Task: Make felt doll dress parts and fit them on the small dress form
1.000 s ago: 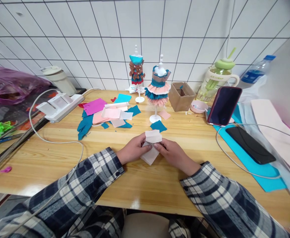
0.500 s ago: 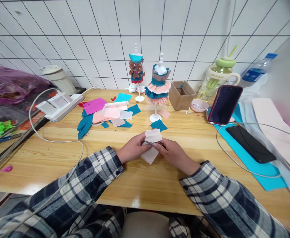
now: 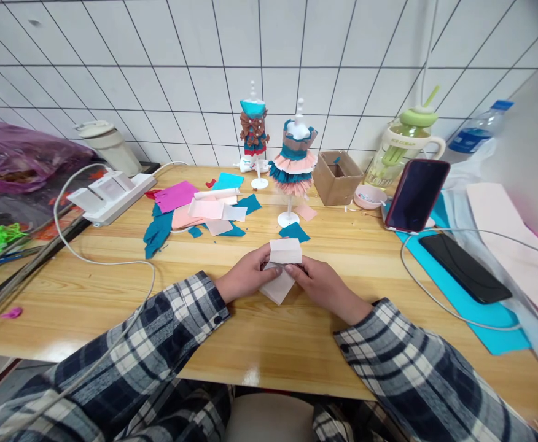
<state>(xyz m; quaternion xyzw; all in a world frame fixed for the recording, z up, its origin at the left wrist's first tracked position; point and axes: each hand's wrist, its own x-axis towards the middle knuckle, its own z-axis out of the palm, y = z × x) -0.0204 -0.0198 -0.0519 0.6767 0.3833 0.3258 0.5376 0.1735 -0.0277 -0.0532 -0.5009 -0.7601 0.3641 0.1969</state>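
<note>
A small pale pink piece of paper (image 3: 286,251) is pinched between my left hand (image 3: 247,273) and my right hand (image 3: 320,280), thumbs on the near side. Another pale sheet (image 3: 278,288) hangs below the thumbs; whether the two are one folded piece I cannot tell. Both hands are closed, their other fingers partly hidden behind the paper. Just beyond them lies a teal paper scrap (image 3: 295,232). A small dress form (image 3: 293,156) in a ruffled teal and pink paper dress stands behind that, on a white stand.
Pink, magenta and teal paper scraps (image 3: 204,212) lie at left centre. Behind stand a second dress form (image 3: 253,132), a cardboard box (image 3: 338,181) and a bead dish (image 3: 370,197). Phones (image 3: 465,267), a cable and a drink jug (image 3: 400,147) are right; a power strip (image 3: 116,199) is left.
The upper part of the pale paper has flattened and squared up slightly, shifting a little to the right. My hands have barely moved.
</note>
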